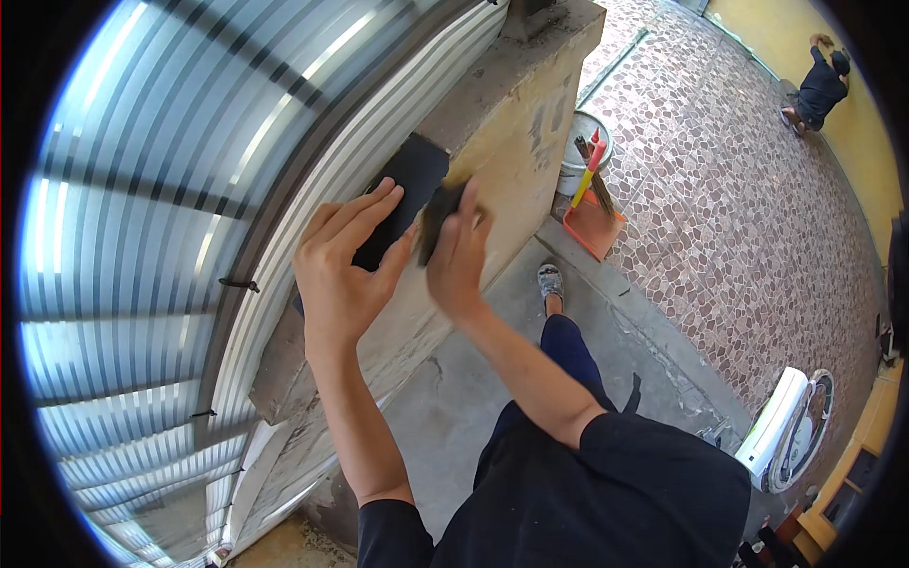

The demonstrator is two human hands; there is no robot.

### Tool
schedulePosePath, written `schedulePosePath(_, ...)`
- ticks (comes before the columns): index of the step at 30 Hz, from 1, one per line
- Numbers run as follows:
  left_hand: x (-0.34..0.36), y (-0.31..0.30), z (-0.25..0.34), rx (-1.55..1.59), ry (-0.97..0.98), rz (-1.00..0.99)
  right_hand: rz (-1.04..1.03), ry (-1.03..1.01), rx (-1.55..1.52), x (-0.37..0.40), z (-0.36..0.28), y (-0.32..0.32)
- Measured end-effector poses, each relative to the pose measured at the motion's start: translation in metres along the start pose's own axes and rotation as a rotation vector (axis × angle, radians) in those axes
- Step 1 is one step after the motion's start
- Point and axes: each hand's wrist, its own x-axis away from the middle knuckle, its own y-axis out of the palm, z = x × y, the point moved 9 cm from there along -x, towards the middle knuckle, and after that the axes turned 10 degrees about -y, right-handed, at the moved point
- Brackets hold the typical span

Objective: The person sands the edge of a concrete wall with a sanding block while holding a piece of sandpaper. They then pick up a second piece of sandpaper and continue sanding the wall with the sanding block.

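Note:
A flat black sheet (423,168) lies along the top edge of a worn wall (516,142). My left hand (346,260) rests over it, fingers stretched toward its upper part and thumb pointing at the wall's face. Part of the sheet is hidden under that hand. Just to the right, my right hand (459,256) grips a dark, roughly block-shaped piece (438,213) with a brownish side. Motion blurs this piece, and I cannot tell its exact kind. It is close beside the sheet, against the wall's upper face in this view.
Corrugated translucent panels (170,218) rise left of the wall. A bucket (589,128), a brush with a red-yellow handle (589,175) and an orange dustpan (597,227) stand by the wall's end. Another person (820,90) crouches at the far yellow wall. A white unit (772,421) lies right.

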Motion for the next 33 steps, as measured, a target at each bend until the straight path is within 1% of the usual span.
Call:
schedulePosePath(1, -0.001, -0.001, 0.001, 0.002, 0.010, 0.003, 0.052, -0.012, 0.075, -0.027, 0.003, -0.010)
schedulePosePath(3, -0.003, 0.000, 0.000, 0.002, 0.004, 0.011, 0.130, 0.029, 0.066, -0.085, -0.006, -0.038)
schedulePosePath(4, -0.001, 0.000, -0.001, -0.001, -0.004, 0.013, 0.124, 0.037, 0.072, -0.087, -0.010, -0.041)
schedulePosePath(6, 0.000, -0.001, -0.001, 0.002, -0.004, 0.013, 0.111, 0.170, 0.009, -0.089, -0.004, -0.040)
schedulePosePath(8, -0.003, -0.001, 0.002, 0.006, 0.010, 0.016, 0.093, -0.090, 0.064, -0.036, -0.011, -0.014)
schedulePosePath(10, -0.002, 0.000, 0.001, -0.014, 0.006, 0.010, -0.018, -0.011, -0.014, 0.018, -0.020, 0.007)
schedulePosePath(13, -0.001, -0.001, 0.003, -0.044, 0.048, 0.038, 0.001, -0.032, 0.049, -0.002, -0.019, 0.000)
schedulePosePath(14, -0.004, 0.000, 0.003, -0.043, 0.057, 0.039, 0.057, -0.037, 0.022, -0.023, -0.011, -0.008)
schedulePosePath(15, -0.005, -0.002, 0.003, -0.033, 0.060, 0.052, 0.059, -0.036, 0.024, -0.052, -0.013, -0.016)
schedulePosePath(16, -0.001, -0.003, 0.003, -0.022, 0.053, 0.058, 0.080, 0.042, 0.000, -0.078, -0.017, -0.031)
schedulePosePath(17, 0.002, -0.003, 0.003, -0.022, 0.043, 0.050, 0.099, 0.120, -0.026, -0.087, -0.017, -0.039)
schedulePosePath(20, -0.001, -0.003, 0.000, -0.013, -0.008, 0.023, 0.092, 0.103, -0.062, -0.060, -0.021, -0.026)
schedulePosePath(21, -0.001, -0.002, -0.001, -0.012, -0.007, 0.017, 0.094, 0.101, -0.064, -0.033, -0.019, -0.016)
schedulePosePath(22, -0.001, 0.000, -0.001, -0.009, -0.006, 0.006, 0.059, 0.017, -0.032, 0.004, -0.021, -0.001)
schedulePosePath(23, -0.002, 0.000, 0.000, -0.007, -0.001, 0.008, 0.024, -0.072, -0.001, 0.011, -0.035, 0.004)
schedulePosePath(26, 0.000, -0.002, 0.000, -0.010, 0.001, -0.004, 0.026, -0.065, 0.073, -0.001, -0.021, -0.001)
schedulePosePath(27, -0.001, -0.002, 0.000, -0.014, -0.008, -0.007, 0.030, -0.069, 0.071, -0.025, -0.021, -0.008)
schedulePosePath(29, 0.000, 0.000, -0.001, -0.012, -0.033, -0.017, 0.114, 0.048, 0.014, -0.075, -0.015, -0.034)
schedulePosePath(30, -0.001, 0.000, -0.001, -0.005, -0.037, -0.010, 0.105, 0.055, 0.018, -0.082, -0.015, -0.037)
schedulePosePath(32, -0.001, -0.002, -0.003, 0.000, -0.038, 0.005, 0.133, 0.154, -0.022, -0.091, -0.009, -0.040)
schedulePosePath(33, -0.001, -0.002, -0.002, -0.004, -0.025, 0.010, 0.129, 0.147, -0.024, -0.074, -0.007, -0.031)
